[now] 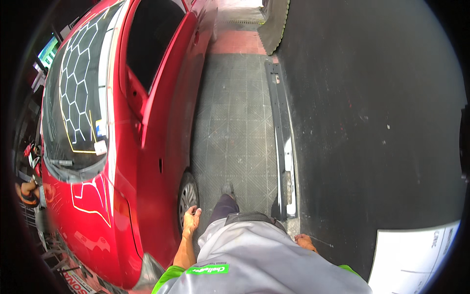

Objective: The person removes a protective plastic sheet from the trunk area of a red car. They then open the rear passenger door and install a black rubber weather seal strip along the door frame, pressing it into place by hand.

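Observation:
My left hand (191,219) hangs beside the front wheel (187,198) of a red car (161,220), apart from the bodywork. Its fingers are curled in, with a small dark spot between thumb and fingertip; what it holds, if anything, I cannot make out. Low at my other side is my right hand (305,242), near the dark wall (372,147). Those fingers are bent inward too, and the palm is hidden. Masking tape outlines mark the car's hood, and white hexagon lines cross its windshield (76,88).
A long dark and white car trim panel (279,127) lies along the wall's foot. Grey tiled floor (235,122) runs ahead to a red strip (237,42). A white sheet (411,259) hangs at the lower right. Another person's arm (28,190) shows far left.

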### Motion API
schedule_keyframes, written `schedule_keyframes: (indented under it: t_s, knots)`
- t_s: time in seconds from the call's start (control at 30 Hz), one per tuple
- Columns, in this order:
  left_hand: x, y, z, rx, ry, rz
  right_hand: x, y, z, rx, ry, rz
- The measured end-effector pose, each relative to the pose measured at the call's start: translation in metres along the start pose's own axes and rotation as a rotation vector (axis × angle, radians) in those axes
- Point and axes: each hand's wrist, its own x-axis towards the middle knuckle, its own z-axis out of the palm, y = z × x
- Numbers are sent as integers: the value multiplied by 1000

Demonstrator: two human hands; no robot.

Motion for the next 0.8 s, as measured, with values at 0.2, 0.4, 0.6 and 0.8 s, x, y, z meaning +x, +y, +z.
schedule_keyframes:
  t_s: [0.2, 0.4, 0.6, 0.8]
  knots:
    - [187, 150, -35, 23, 31, 161, 59, -145, 20, 201, -4, -121]
    - [399, 365, -82, 10, 372, 512, 108, -346, 38, 114, 87, -132]
    - [608, 551, -115, 180, 684, 513, 220, -480, -3, -7, 75, -27]
    - [761, 608, -162, 601, 1023, 303, 301, -685, -75, -1, 138, -174]
